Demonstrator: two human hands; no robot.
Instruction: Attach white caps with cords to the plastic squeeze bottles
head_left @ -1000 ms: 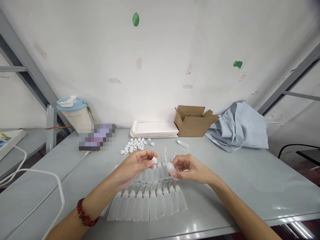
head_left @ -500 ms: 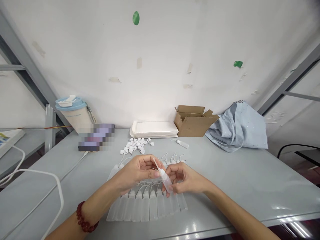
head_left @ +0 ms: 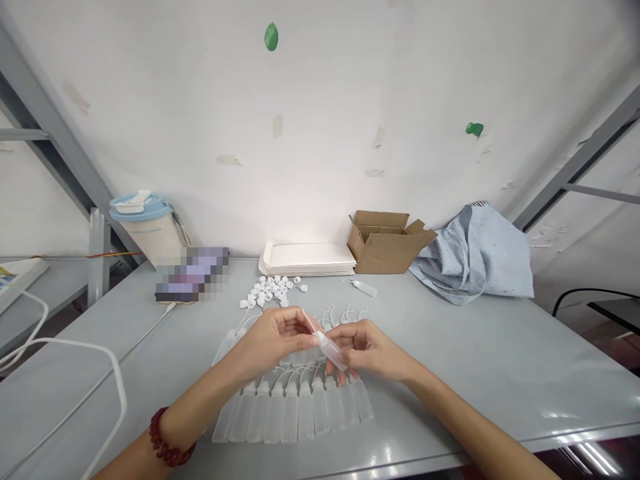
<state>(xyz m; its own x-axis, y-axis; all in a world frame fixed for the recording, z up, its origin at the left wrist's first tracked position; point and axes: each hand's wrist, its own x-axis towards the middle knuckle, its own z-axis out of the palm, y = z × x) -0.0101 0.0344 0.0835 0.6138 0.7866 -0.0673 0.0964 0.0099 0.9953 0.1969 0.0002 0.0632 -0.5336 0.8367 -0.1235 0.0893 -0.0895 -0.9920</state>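
Observation:
My right hand (head_left: 370,348) grips a small translucent squeeze bottle (head_left: 332,351), tilted with its nozzle pointing up and left. My left hand (head_left: 273,339) pinches the nozzle tip of that same bottle, fingers closed around the cap end. Both hands hover just above a row of several identical translucent bottles (head_left: 295,413) lying side by side on the grey table (head_left: 475,373). A second row of bottles lies behind, partly hidden by my hands. A heap of small white caps (head_left: 270,291) sits beyond my left hand.
At the back stand a white pile of flat bags (head_left: 307,259), an open cardboard box (head_left: 387,241), a light blue cloth (head_left: 475,257) and a lidded white tub (head_left: 145,227). A lone bottle (head_left: 363,287) lies near the box. White cables (head_left: 85,360) cross the left side.
My hands came together: the right hand tilted the bottle toward the left hand, which now pinches its nozzle end. Both hands sank slightly toward the bottle rows.

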